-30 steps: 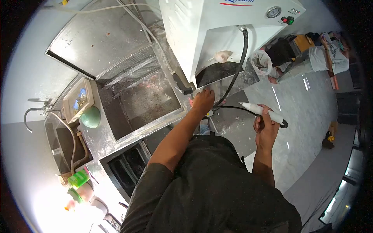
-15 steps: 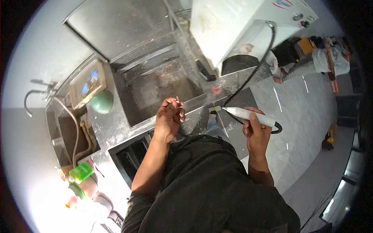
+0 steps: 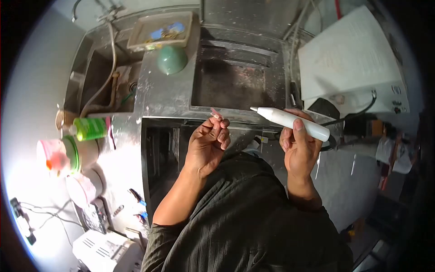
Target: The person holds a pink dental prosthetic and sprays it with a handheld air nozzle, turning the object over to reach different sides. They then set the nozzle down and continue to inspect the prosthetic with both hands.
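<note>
Between the thumb and fingertips of my left hand [image 3: 206, 147] is a small pinkish piece [image 3: 216, 114] with a pale part, too small to name surely. My right hand [image 3: 301, 147] is wrapped round a white pen-shaped handpiece [image 3: 294, 122] with a narrow nozzle tip. The nozzle points left toward the pinkish piece, with a gap between them. A black hose [image 3: 351, 117] runs from the handpiece's side toward a white box-shaped machine [image 3: 355, 63]. Both hands are in front of a recessed metal basin [image 3: 238, 86].
Left of the basin, a green bowl-like object [image 3: 172, 60] sits by a plastic tray [image 3: 136, 38] with blue and yellowish pieces. A sink [image 3: 93, 75], a green bottle [image 3: 90, 128], several tubs [image 3: 86, 188] and a white appliance [image 3: 106, 249] stand farther left.
The view has swung, so the machine appears farther right and more of the left counter shows. The handpiece appears slightly higher in view. Both hands keep their holds.
</note>
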The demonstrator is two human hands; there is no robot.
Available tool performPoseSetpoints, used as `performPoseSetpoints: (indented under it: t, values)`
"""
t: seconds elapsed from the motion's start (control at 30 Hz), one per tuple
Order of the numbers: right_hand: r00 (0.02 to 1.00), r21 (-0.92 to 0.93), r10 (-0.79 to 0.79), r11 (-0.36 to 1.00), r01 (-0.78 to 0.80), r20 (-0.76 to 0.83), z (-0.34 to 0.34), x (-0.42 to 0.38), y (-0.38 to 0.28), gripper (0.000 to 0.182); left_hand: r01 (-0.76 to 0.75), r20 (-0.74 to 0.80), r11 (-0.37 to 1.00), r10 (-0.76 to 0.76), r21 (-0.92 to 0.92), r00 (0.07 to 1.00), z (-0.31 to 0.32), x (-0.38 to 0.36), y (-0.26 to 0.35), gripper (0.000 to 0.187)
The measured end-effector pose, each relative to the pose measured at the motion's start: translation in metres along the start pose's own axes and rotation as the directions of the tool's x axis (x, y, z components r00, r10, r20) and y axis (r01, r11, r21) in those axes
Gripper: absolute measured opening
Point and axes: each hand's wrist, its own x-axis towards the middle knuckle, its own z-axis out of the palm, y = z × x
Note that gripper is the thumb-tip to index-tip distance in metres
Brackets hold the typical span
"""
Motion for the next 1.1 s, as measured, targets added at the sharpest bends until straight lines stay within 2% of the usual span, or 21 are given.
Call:
performPoseSetpoints:
  t: [0.13, 0.27, 0.33, 0.4, 0.43, 0.5, 0.6, 0.67, 0.73, 0.8, 0.87, 1.07, 1.1]
  values:
    - [0.995, -0.055, 0.018, 0.998, -0.013, 0.098, 0.019, 0.003, 0.006, 0.028, -0.125, -0.053, 0.992, 0.123, -0.031, 0.991, -0.003, -0.014, 0.002, 0.012]
    - [0.992, -0.065, 0.030, 0.998, -0.023, 0.122, 0.033, 0.002, 0.016, 0.032, -0.208, -0.108, 0.978, 0.207, 0.004, 0.972, 0.001, -0.020, 0.002, 0.012]
    - [0.992, -0.060, 0.042, 0.998, -0.035, 0.120, 0.039, 0.001, 0.023, 0.033, -0.242, -0.126, 0.970, 0.243, 0.020, 0.962, 0.004, -0.020, 0.001, 0.013]
    - [0.997, -0.025, -0.007, 1.000, 0.009, 0.077, 0.043, -0.002, 0.032, 0.033, -0.280, -0.227, 0.954, 0.297, 0.104, 0.928, 0.007, -0.019, 0.000, 0.015]
    - [0.997, -0.028, -0.021, 0.999, 0.023, 0.071, 0.044, -0.003, 0.036, 0.033, -0.280, -0.229, 0.955, 0.296, 0.102, 0.927, 0.005, -0.017, -0.001, 0.015]
    - [0.998, -0.031, -0.042, 0.999, 0.044, 0.053, 0.044, -0.004, 0.042, 0.032, -0.363, -0.276, 0.919, 0.392, 0.152, 0.877, 0.001, -0.013, -0.005, 0.015]
    - [0.998, -0.039, -0.060, 0.997, 0.061, 0.036, 0.042, -0.006, 0.045, 0.030, -0.392, -0.314, 0.904, 0.426, 0.169, 0.848, 0.002, -0.007, -0.009, 0.016]
    - [0.998, -0.044, -0.055, 0.997, 0.056, 0.034, 0.039, -0.007, 0.046, 0.030, -0.380, -0.323, 0.909, 0.416, 0.170, 0.850, 0.005, -0.004, -0.009, 0.016]
    - [0.992, -0.056, -0.013, 0.998, 0.020, 0.125, 0.035, -0.010, 0.048, 0.029, -0.368, -0.330, 0.914, 0.405, 0.171, 0.853, 0.006, -0.001, -0.011, 0.016]
    - [0.990, -0.077, -0.001, 0.997, 0.011, 0.140, 0.033, -0.013, 0.049, 0.029, -0.342, -0.298, 0.925, 0.377, 0.162, 0.877, 0.006, 0.002, -0.012, 0.016]
    - [0.978, -0.088, -0.054, 0.993, 0.073, 0.199, 0.031, -0.015, 0.054, 0.027, -0.333, -0.287, 0.930, 0.366, 0.156, 0.885, 0.005, 0.005, -0.015, 0.015]
    - [0.978, -0.122, -0.040, 0.990, 0.066, 0.203, 0.028, -0.014, 0.058, 0.021, -0.311, -0.266, 0.944, 0.329, 0.108, 0.906, 0.007, 0.007, -0.018, 0.013]
    - [0.976, -0.094, -0.005, 0.995, 0.026, 0.217, 0.024, -0.014, 0.059, 0.022, -0.307, -0.269, 0.946, 0.324, 0.102, 0.907, 0.008, 0.007, -0.018, 0.013]
